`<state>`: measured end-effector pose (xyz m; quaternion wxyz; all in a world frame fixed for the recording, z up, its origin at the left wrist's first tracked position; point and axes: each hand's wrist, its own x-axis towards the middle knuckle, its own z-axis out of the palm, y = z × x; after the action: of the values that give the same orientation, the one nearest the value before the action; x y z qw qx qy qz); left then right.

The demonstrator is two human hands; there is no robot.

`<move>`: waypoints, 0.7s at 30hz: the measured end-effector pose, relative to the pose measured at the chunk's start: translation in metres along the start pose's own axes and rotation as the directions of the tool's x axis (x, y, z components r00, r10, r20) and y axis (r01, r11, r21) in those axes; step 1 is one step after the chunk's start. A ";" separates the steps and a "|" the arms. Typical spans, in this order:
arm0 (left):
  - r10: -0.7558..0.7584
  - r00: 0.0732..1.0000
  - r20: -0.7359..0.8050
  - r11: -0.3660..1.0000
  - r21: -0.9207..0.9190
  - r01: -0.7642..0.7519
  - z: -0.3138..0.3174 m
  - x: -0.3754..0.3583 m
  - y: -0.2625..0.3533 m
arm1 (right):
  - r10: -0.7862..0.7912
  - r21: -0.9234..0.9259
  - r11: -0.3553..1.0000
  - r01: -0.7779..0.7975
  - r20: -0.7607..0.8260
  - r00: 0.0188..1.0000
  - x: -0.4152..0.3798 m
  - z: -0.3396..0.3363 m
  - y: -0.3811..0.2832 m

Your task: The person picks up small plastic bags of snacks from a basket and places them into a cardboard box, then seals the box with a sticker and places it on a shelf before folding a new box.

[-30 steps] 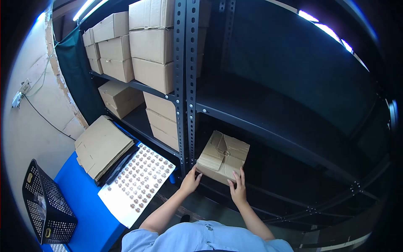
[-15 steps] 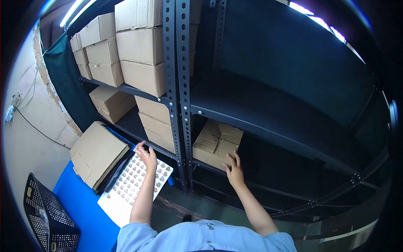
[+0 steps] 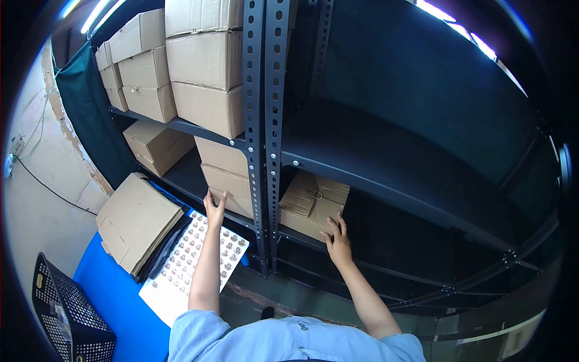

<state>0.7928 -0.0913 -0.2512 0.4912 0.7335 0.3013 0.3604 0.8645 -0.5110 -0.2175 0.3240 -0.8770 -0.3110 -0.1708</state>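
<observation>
My left hand reaches up to the front of the lower cardboard box in a stack on the left lower shelf. Its thumb and fingers are spread, with the fingertips right at the box's face. On the right lower shelf lies a cardboard box with a string tie on its top. My right hand is at that box's front right corner, fingers stretched and apart. Beneath my left forearm, a white sheet printed with rows of small figures rests on the blue table.
Flattened cardboard is piled on the blue table, beside black plastic. A black perforated basket stands at lower left. Stacked boxes fill the upper left shelf. Black metal uprights separate the shelf bays.
My left hand has moved up from above the printed sheet to the stacked box's front. My right hand stays at the tied box's corner. The view has shifted slightly.
</observation>
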 end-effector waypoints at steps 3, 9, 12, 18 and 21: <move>-0.095 0.990 0.103 0.922 -0.365 0.127 -0.005 0.016 0.011 | -0.006 0.003 1.000 0.006 -0.009 1.000 0.001 -0.001 -0.002; -0.189 0.944 0.271 0.724 -0.611 0.320 -0.011 0.067 0.037 | 0.009 0.041 0.999 -0.010 0.023 1.000 0.002 -0.005 -0.003; -0.275 0.885 0.376 0.646 -0.609 0.460 -0.007 0.088 0.023 | 0.031 0.086 0.996 -0.032 0.023 0.999 0.001 -0.006 -0.004; -0.208 0.931 0.301 0.719 -0.597 0.354 0.018 0.087 0.028 | 0.051 0.087 0.995 -0.054 0.042 0.998 0.004 -0.009 -0.008; -0.247 0.921 0.302 0.720 -0.579 0.383 0.031 0.093 0.019 | 0.085 0.089 0.992 -0.092 0.087 0.993 0.004 -0.010 -0.009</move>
<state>0.8718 -0.0387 -0.2201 0.7892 0.4980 0.2329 0.2738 0.8610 -0.5110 -0.2039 0.3587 -0.8802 -0.2926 -0.1050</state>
